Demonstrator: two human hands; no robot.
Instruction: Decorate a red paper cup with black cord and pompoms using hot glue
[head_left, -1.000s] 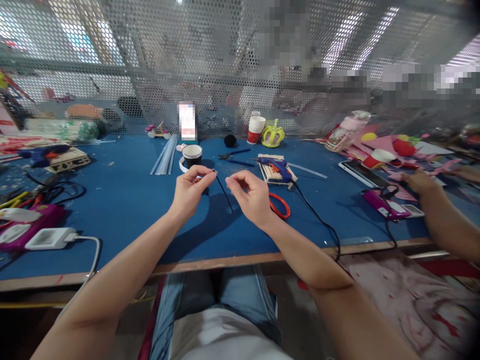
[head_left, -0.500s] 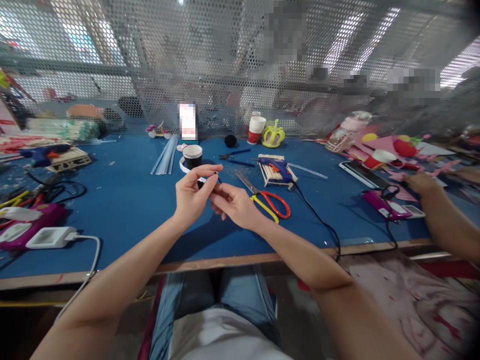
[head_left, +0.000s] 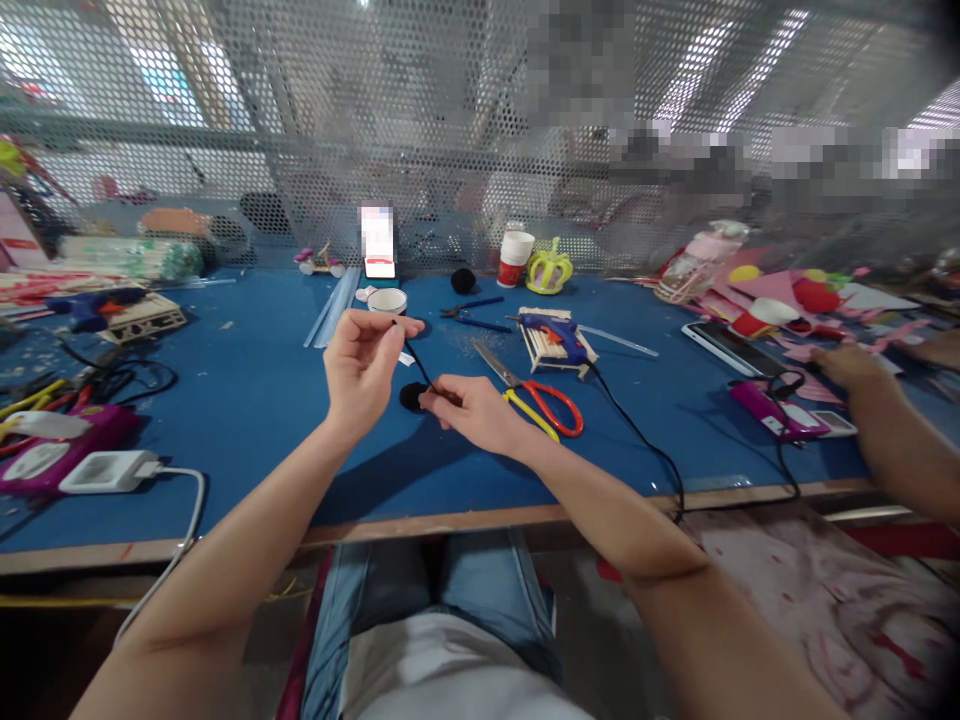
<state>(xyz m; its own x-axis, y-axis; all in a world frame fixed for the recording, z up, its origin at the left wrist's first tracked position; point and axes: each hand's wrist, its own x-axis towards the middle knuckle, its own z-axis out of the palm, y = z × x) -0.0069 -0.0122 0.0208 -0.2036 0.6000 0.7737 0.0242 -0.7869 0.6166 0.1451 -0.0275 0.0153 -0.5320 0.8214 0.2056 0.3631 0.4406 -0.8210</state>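
Note:
A thin black stem, like a pipe cleaner (head_left: 417, 361), stretches slantwise between my two hands above the table. My left hand (head_left: 364, 362) pinches its upper end between thumb and fingertips. Its lower end is gripped by my right hand (head_left: 472, 408), fingers closed. Just left of the right fingertips is a black pompom (head_left: 412, 396); I cannot tell whether it touches the hand. Behind my left hand stands a paper cup (head_left: 388, 299) with a white rim, its lower part hidden. Scissors (head_left: 525, 388) with red and yellow handles lie right of my right hand.
A blue glue gun (head_left: 556, 336) rests on a small wooden rack, its cord trailing to the table edge. Pliers (head_left: 474, 312), another black pompom (head_left: 463, 281) and a lit phone (head_left: 378, 245) are farther back. At right, a co-worker's arm (head_left: 892, 430) reaches over pink scraps.
My hands have drawn apart, the left moving left and slightly up, so the black stem now shows between them. The black pompom near my right hand has come into clear view.

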